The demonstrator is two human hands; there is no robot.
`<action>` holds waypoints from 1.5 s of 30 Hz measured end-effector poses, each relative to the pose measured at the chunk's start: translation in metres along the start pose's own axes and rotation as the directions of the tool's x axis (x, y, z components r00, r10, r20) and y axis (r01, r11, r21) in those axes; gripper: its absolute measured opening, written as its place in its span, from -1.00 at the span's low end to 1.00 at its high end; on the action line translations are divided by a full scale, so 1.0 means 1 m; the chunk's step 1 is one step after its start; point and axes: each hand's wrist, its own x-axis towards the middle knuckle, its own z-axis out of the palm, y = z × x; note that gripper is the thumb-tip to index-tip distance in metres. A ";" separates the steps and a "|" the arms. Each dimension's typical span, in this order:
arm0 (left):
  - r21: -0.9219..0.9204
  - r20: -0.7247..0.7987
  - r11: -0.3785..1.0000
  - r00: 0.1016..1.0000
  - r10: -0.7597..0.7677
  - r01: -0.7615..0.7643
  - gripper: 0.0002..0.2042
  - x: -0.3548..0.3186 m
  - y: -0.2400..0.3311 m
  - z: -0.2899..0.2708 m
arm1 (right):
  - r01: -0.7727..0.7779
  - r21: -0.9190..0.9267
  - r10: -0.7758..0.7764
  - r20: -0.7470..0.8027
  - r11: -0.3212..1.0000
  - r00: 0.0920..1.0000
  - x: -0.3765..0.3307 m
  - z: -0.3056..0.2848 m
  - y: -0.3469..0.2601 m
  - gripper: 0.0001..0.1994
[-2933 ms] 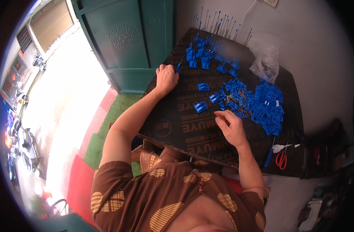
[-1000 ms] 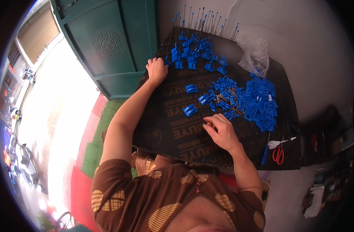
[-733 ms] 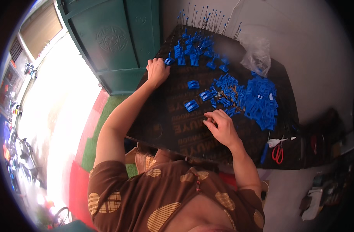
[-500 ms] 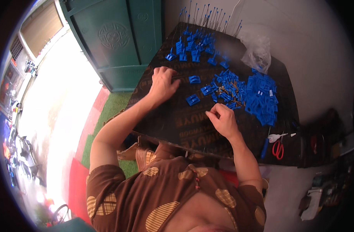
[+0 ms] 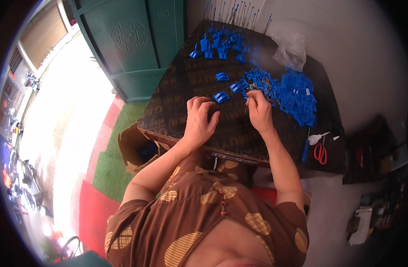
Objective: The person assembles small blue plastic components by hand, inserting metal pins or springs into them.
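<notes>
small home-style piecework spot by a doorway, not a factory floor. dark board worktable (image 5: 181, 115) set beside a green metal door (image 5: 137, 44), bright paved yard outside on the left. heaps of small blue plastic parts (image 5: 297, 95) and thin metal pins (image 5: 233, 11) cover the board, red-handled scissors (image 5: 319, 151) at its edge, open cardboard box (image 5: 135, 149) on green matting below.

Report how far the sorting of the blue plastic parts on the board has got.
Done: a group of blue parts with upright wire pins stands at the far edge. In hand: the right hand pinches thin pins; the left hand rests beside a loose blue clip. Left: the big blue pile.
</notes>
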 end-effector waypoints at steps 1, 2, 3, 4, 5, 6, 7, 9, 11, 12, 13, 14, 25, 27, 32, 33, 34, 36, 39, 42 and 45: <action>0.014 -0.017 1.000 1.000 -0.006 0.006 -0.72 -0.001 -0.001 0.001 | -0.010 0.000 0.010 -0.018 1.000 1.000 0.000 0.001 -0.002 -0.91; 0.012 -0.016 1.000 1.000 -0.006 0.006 -0.72 -0.002 -0.002 0.001 | -0.020 0.000 0.020 -0.036 1.000 0.999 0.001 0.001 -0.003 -0.88; 0.023 -0.028 1.000 1.000 0.004 -0.003 -0.73 -0.003 -0.001 0.001 | -0.025 -0.002 0.024 -0.037 1.000 0.999 0.001 0.001 -0.001 -0.88; 0.035 -0.039 0.999 0.999 0.014 -0.012 -0.74 -0.004 0.000 0.000 | 0.012 -0.027 -0.013 -0.049 1.000 0.999 0.001 0.001 0.002 -0.87; 0.040 -0.048 0.999 0.999 0.014 -0.012 -0.78 -0.003 0.001 0.001 | 0.048 -0.052 -0.051 -0.060 0.997 0.997 0.001 0.001 0.005 -0.85; 0.040 -0.044 0.999 0.999 0.012 -0.010 -0.78 -0.004 0.001 0.000 | 0.044 -0.051 -0.047 -0.060 0.998 0.997 0.001 0.000 0.004 -0.85; 0.043 -0.041 0.999 0.999 0.010 -0.008 -0.81 -0.004 0.000 0.000 | 0.020 -0.059 -0.023 -0.044 0.998 0.999 0.001 -0.002 0.001 -0.84; 0.045 -0.033 0.999 0.999 0.008 -0.007 -0.83 -0.005 0.001 0.000 | 0.017 -0.070 -0.020 -0.042 0.997 0.999 0.003 -0.003 0.003 -0.83; 0.038 -0.059 0.999 0.998 0.011 -0.009 -0.88 -0.006 0.003 -0.001 | 0.019 -0.078 -0.023 -0.051 0.997 0.998 0.001 -0.004 0.004 -0.83; 0.037 -0.054 0.999 0.998 0.013 -0.011 -0.88 -0.006 0.004 -0.001 | 0.027 -0.087 -0.033 -0.058 0.996 0.998 0.002 -0.005 0.004 -0.83; 0.041 -0.041 0.999 0.999 -0.019 0.021 -0.89 -0.006 0.004 -0.002 | 0.023 -0.087 -0.028 -0.061 0.996 0.998 0.002 -0.005 0.004 -0.83; 0.045 -0.027 0.998 0.998 -0.052 0.053 -0.90 -0.007 0.004 -0.003 | 0.025 -0.085 -0.030 -0.066 0.996 0.997 0.001 -0.005 0.004 -0.84; 0.043 -0.008 0.992 0.993 -0.115 0.115 -0.94 -0.005 0.001 -0.002 | 0.081 -0.114 -0.091 -0.082 0.990 0.993 0.005 -0.006 0.003 -0.89; 0.049 0.000 0.992 0.993 -0.114 0.114 -0.94 -0.005 0.001 -0.002 | 0.076 -0.120 -0.086 -0.081 0.990 0.993 0.005 -0.007 0.005 -0.89; 0.033 0.015 0.990 0.991 -0.135 0.135 -0.94 -0.006 0.002 -0.003 | 0.102 -0.133 -0.113 -0.075 0.986 0.991 0.004 -0.007 0.008 -0.90; 0.033 0.018 0.990 0.990 -0.139 0.139 -0.94 -0.007 0.002 -0.003 | 0.099 -0.132 -0.109 -0.072 0.986 0.991 0.004 -0.007 0.008 -0.90; 0.032 0.015 0.991 0.991 -0.134 0.133 -0.94 -0.007 0.002 -0.004 | 0.103 -0.130 -0.113 -0.074 0.986 0.991 0.005 -0.007 0.008 -0.90; 0.030 0.012 0.991 0.991 -0.133 0.133 -0.94 -0.006 0.001 -0.004 | 0.106 -0.127 -0.115 -0.071 0.986 0.991 0.004 -0.007 0.008 -0.90; 0.006 0.011 0.991 0.991 -0.135 0.135 -0.94 -0.005 0.002 -0.005 | 0.107 -0.129 -0.117 -0.070 0.986 0.991 0.004 -0.005 0.009 -0.90; -0.001 0.019 0.990 0.990 -0.143 0.143 -0.93 -0.005 0.002 -0.004 | 0.085 -0.140 -0.093 -0.052 0.987 0.994 0.004 -0.006 0.007 -0.90; -0.019 0.026 0.990 0.990 -0.139 0.139 -0.93 -0.006 0.000 -0.004 | 0.055 -0.135 -0.060 -0.035 0.989 0.998 0.004 -0.007 0.005 -0.89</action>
